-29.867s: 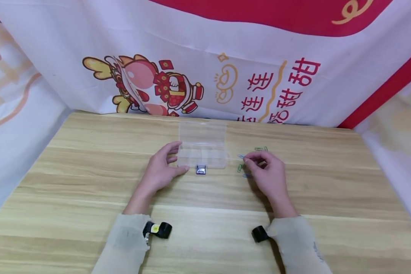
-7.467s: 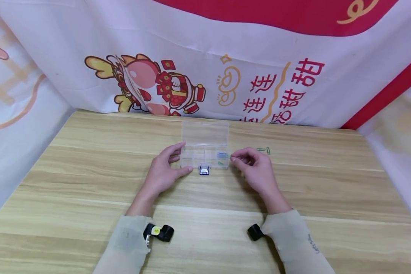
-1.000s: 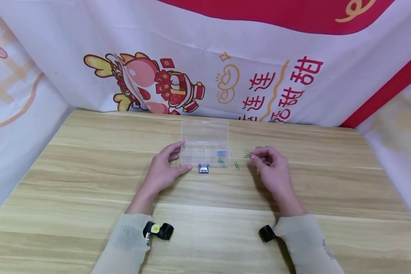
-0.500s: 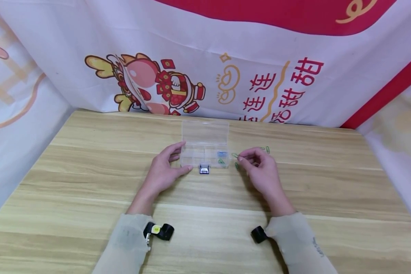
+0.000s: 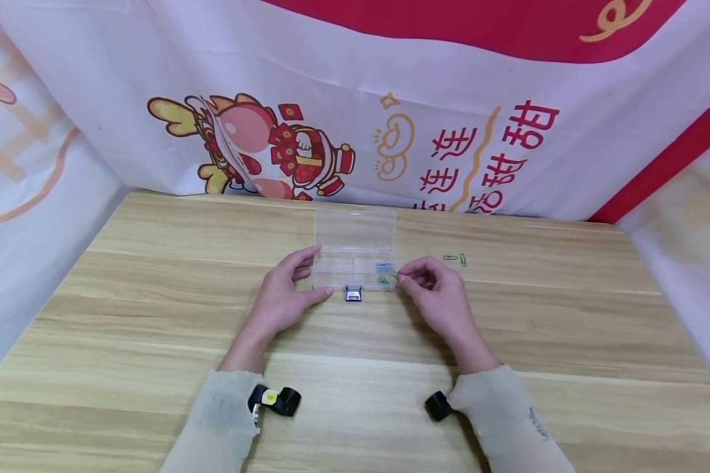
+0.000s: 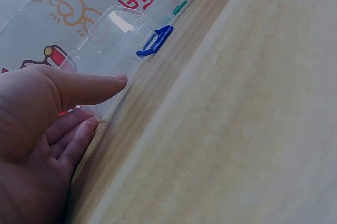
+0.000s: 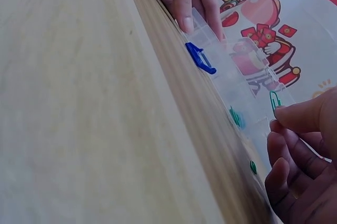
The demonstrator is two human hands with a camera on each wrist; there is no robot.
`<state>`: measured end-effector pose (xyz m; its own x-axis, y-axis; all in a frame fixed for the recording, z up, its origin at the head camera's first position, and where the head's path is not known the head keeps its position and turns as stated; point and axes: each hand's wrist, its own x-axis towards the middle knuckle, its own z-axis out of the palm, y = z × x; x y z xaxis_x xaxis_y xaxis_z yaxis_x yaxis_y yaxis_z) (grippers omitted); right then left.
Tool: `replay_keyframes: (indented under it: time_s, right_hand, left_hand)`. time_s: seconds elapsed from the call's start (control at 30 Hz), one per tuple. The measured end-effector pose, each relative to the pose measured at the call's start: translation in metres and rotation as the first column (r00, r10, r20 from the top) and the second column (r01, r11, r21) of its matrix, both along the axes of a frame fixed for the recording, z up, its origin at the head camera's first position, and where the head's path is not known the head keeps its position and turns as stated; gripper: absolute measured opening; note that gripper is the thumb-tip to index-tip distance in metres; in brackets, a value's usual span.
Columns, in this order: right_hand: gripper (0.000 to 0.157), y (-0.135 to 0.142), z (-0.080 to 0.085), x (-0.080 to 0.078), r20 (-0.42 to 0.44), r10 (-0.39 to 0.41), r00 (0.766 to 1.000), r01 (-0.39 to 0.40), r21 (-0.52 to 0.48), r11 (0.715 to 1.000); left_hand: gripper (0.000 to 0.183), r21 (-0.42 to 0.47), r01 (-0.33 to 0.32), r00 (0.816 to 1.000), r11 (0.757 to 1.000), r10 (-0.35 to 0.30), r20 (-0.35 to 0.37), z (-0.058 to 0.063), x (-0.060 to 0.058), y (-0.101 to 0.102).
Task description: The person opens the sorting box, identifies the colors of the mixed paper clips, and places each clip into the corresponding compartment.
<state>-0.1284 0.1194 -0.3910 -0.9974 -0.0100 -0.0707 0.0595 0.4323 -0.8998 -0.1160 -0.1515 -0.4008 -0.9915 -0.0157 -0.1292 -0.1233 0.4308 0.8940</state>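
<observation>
A clear plastic compartment box [image 5: 343,268] lies on the table with its lid [image 5: 355,230] raised at the back. My left hand [image 5: 279,294] holds the box's left end, thumb at the front corner and fingers along the side. Between right thumb and forefinger, my right hand [image 5: 439,295] pinches a green paper clip [image 7: 274,100] at the box's right edge. Blue paper clips [image 5: 383,265] fill part of the back right compartment; green paper clips [image 5: 382,279] lie in the front right one. A blue latch [image 5: 353,293] sticks out in front.
Two green paper clips [image 5: 450,257] lie on the wooden table [image 5: 355,394] beyond my right hand. Another green paper clip [image 7: 253,167] rests just right of the box, hidden by the hand in the head view. A printed cloth [image 5: 355,151] hangs behind the table.
Over the last second my right hand has carried the green clip leftward to the box. Since the oldest frame, blue and green clips have come into the right compartments. My left hand stays.
</observation>
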Motion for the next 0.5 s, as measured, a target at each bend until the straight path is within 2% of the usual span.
replay_keyframes:
  time_s: [0.2,0.5]
  right_hand:
    - [0.009,-0.0029,0.0003,-0.0001,0.036,0.01,0.999,-0.01,0.006,1.0]
    - [0.009,-0.0052,-0.0014,-0.0007,0.031,-0.001,1.0,0.0,0.001,1.0]
  left_hand:
    - [0.079,-0.004,0.004,1.0,1.0,-0.004,-0.009,0.0003,-0.0001,-0.0001]
    - [0.079,-0.004,0.006,1.0,1.0,-0.007,-0.019,-0.0005,-0.0006,-0.0004]
